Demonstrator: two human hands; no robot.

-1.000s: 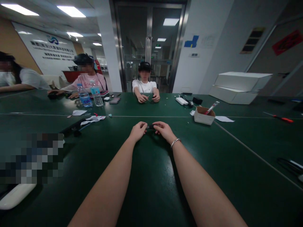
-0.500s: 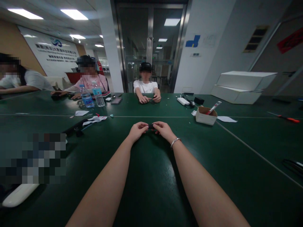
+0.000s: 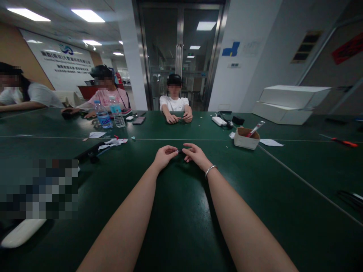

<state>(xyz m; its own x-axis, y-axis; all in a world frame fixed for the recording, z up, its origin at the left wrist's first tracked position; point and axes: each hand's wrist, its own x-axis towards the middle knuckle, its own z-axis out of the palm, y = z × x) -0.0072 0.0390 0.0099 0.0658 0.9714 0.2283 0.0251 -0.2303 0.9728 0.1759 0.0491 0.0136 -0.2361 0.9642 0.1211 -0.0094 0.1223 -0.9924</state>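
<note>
Over the green table [image 3: 176,211], straight ahead of me, a small black object [image 3: 180,151] is held between my two hands. It is too small and too dark to tell its kind. My left hand [image 3: 166,156] pinches its left end between thumb and fingers. On the other side, the thumb of my right hand [image 3: 197,155] rests at its right end. That hand's index finger is raised a little off the object, and its other fingers curl below. My fingers hide part of the object.
Right of my hands stands an open small box [image 3: 246,142] with a wrapped item in it. Papers [image 3: 113,142] lie to the left; two water bottles [image 3: 102,115] stand farther back. A screwdriver [image 3: 344,142] lies far right. A person [image 3: 174,104] sits opposite.
My right index finger has lifted and straightened away from the black object, and the fingers of that hand have spread slightly. My left hand has stayed in place.
</note>
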